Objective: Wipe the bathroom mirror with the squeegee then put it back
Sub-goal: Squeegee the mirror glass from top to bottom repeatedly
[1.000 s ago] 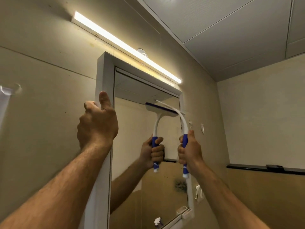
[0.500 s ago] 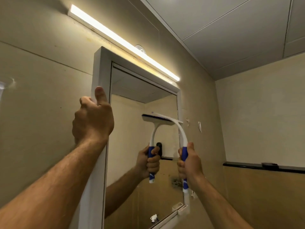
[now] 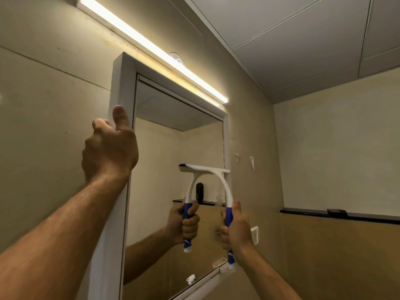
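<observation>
1 squeegee [image 3: 218,182] is doing the work here, and it is sitting near the right side of the mirror [image 3: 164,169], its blade lying against the glass about halfway down, close beside the right frame edge. The right hand [image 3: 234,230] is wrapping its fingers round the blue part of the handle, thumb lying up along it, with the white neck arching from there to the blade. It is looking light and made of stiff plastic, so 1 hand is likely managing it easily; the blue sleeve appears to be the sensible place to hold, since the white neck looks smooth and probably slippery when wet. The blade edge is probably soft rubber, needing even pressure to avoid streaks. The mirror is glass and therefore fragile, so steady rather than hard pressing is seeming wise. The left hand [image 3: 110,148] is curling its fingers round the left edge of the white mirror frame [image 3: 121,87], thumb pointing up, apparently bracing it. Counting: 1 squeegee, 1 mirror, 2 hands, 1 light bar [image 3: 151,48] glowing above.
</observation>
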A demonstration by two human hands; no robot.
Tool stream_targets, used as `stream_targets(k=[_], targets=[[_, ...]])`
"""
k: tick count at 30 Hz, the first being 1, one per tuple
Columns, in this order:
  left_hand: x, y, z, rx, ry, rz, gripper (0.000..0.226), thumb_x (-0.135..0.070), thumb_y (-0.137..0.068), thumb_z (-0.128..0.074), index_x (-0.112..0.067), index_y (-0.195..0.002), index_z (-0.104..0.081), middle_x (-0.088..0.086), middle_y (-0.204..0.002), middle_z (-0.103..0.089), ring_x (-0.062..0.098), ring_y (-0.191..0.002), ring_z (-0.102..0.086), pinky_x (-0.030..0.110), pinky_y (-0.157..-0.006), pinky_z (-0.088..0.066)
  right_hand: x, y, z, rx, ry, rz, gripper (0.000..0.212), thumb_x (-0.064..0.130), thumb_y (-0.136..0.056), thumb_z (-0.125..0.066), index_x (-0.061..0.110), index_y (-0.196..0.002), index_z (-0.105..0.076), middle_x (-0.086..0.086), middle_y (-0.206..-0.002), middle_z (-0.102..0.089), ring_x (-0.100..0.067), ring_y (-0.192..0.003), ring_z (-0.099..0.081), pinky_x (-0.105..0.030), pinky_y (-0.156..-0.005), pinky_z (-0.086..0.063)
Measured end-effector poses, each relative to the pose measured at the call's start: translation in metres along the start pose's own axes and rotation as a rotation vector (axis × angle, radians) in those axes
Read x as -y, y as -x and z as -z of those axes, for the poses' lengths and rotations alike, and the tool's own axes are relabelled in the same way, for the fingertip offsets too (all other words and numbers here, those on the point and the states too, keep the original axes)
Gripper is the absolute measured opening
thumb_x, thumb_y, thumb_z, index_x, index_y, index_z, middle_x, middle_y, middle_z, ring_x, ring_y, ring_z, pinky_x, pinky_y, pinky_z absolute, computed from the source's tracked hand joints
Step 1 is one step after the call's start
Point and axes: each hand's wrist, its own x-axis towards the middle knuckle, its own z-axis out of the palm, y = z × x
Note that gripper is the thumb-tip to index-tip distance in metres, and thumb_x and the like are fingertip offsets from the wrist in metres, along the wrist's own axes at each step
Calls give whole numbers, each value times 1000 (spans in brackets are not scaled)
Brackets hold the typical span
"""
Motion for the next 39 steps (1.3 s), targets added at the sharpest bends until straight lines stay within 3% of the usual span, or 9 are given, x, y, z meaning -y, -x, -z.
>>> stream_targets(k=[9, 13, 20, 24, 26, 27, 29, 31, 39], targets=[[1, 3, -2, 0, -33, -2, 37, -48, -98, -23, -20, -82, -41, -6, -56, -38, 8, -43, -32, 21, -40, -31, 0, 3, -5, 35, -22, -43, 57, 64, -92, -25, 16, -74, -51, 3, -48, -38, -11, -36, -29, -21, -38, -25], [24, 20, 1, 15, -55, 51, 35, -50, -96, -32, -19, -80, -38, -6, -53, -30, 8, -41, -23, 21, -38, -22, -24, 18, 5, 5, 15, -20, 58, 60, -93, -24, 10, -80, -51, 0, -50, -38, -10, -35, -30, -20, -36, -26], [-32, 8, -66, -434, 165, -57, 33, -37, -82, -47, -13, -60, -37, -9, -52, 4, 3, -39, 7, 4, -52, 0, 24, 0, 3, 35, 47, 67, 57, 64, -91, -28, 16, -74, -52, 2, -48, -41, -11, -36, -31, -22, -38, -28], [-50, 26, -126, -890, -353, -90, 28, -36, -78, -37, -15, -66, -22, -6, -61, 15, 3, -50, 19, 2, -65, 3, 21, 6, -2, 52, 39, -10, 57, 65, -91, -26, 18, -71, -51, 2, -50, -40, -11, -38, -31, -23, -39, -27], [-66, 49, -152, -1093, -682, -117, 38, -42, -91, -35, -5, -80, -31, 14, -56, 5, 16, -40, 6, 9, -58, 12, 1, 20, 2, 42, 43, -47, 57, 65, -91, -25, 17, -72, -51, 2, -50, -39, -11, -38, -30, -22, -38, -26], [-85, 61, -160, -1247, -876, -147, 53, -55, -97, -29, -3, -96, -37, 25, -58, -13, 22, -40, -18, 11, -45, 2, -10, 27, 6, 31, 51, -64, 58, 64, -91, -25, 16, -73, -52, 2, -49, -39, -11, -37, -30, -22, -37, -27], [-124, 86, -192, -1569, -1338, -396, 73, -75, -90, -17, -9, -111, -41, 18, -75, -46, 25, -61, -48, 22, -50, -36, -24, 41, 13, -5, 63, -104, 58, 63, -91, -26, 14, -73, -52, 3, -47, -39, -9, -34, -31, -21, -36, -28], [-138, 94, -215, -1608, -1534, -567, 71, -74, -90, -16, -13, -114, -45, 10, -84, -55, 24, -68, -53, 29, -56, -39, -26, 45, 18, -39, 80, -109, 56, 61, -92, -28, 12, -78, -52, 3, -48, -41, -8, -33, -33, -19, -35, -30], [-133, 93, -209, -1636, -1589, -603, 71, -73, -91, -17, -12, -116, -46, 5, -79, -53, 15, -65, -49, 26, -53, -33, 14, 11, 0, -23, 62, -20, 56, 63, -92, -27, 14, -79, -52, 0, -52, -40, -14, -40, -33, -24, -41, -29]])
